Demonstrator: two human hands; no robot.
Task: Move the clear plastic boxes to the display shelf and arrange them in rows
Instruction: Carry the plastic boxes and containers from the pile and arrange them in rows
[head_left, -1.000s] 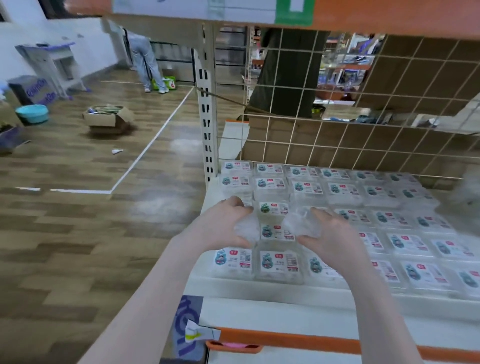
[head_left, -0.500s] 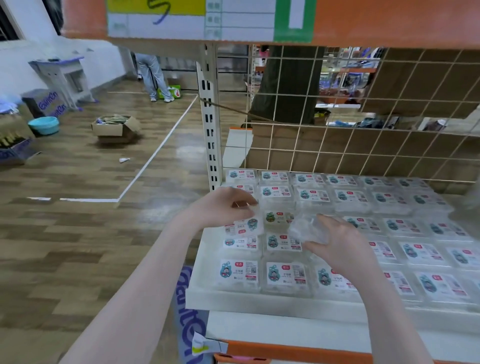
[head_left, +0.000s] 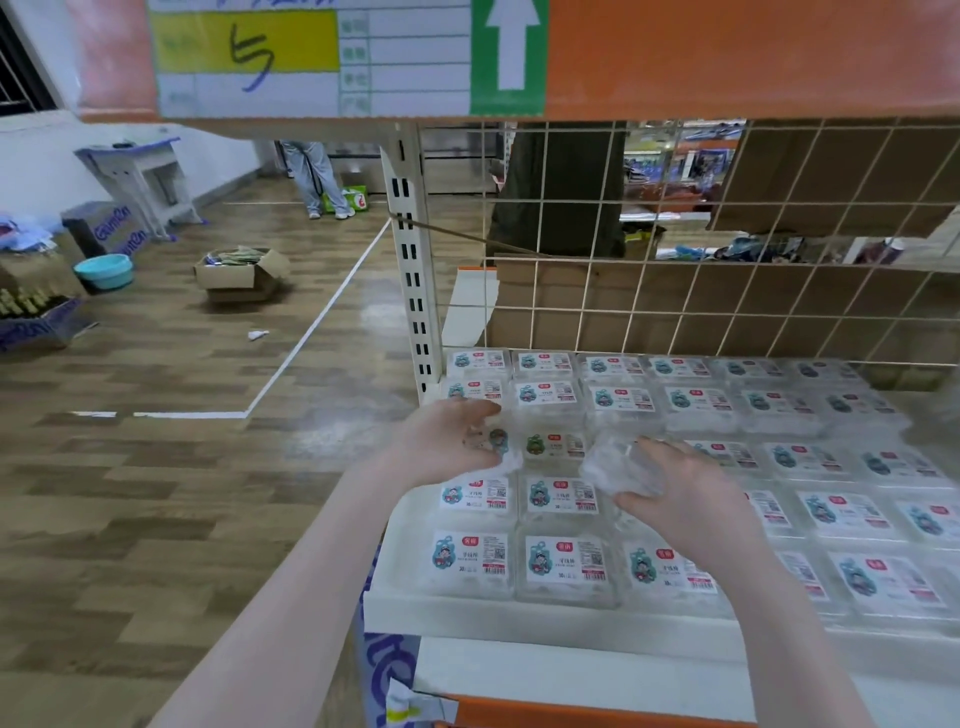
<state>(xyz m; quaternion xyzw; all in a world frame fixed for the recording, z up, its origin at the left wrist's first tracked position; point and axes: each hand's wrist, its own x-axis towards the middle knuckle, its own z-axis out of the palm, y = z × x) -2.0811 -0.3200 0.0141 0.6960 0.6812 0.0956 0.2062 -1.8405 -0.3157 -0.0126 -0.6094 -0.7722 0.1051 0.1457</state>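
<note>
My left hand (head_left: 457, 441) is curled round a clear plastic box with a blue cartoon label (head_left: 496, 444), holding it just above the third row at the shelf's left end. A second ago it pinched that box higher and nearer the middle; half a second ago it was already swinging left. So the box is about to fill the gap beside the green-labelled clear box (head_left: 553, 447), judged from where it hangs.

My right hand (head_left: 670, 483) grips a second clear plastic box, label not visible (head_left: 621, 465), tilted and lifted off the row. It has stayed near the same spot across all three frames, drifting slightly right and down.

The white display shelf (head_left: 519, 618) carries tight rows of labelled clear boxes (head_left: 561, 566), front to back against the wire grid back panel (head_left: 727, 270). Rows look nearly full; these two boxes seem among the last for this corner.

The view has tilted up: more of the orange beam with the yellow tag (head_left: 244, 47) shows now.
</note>
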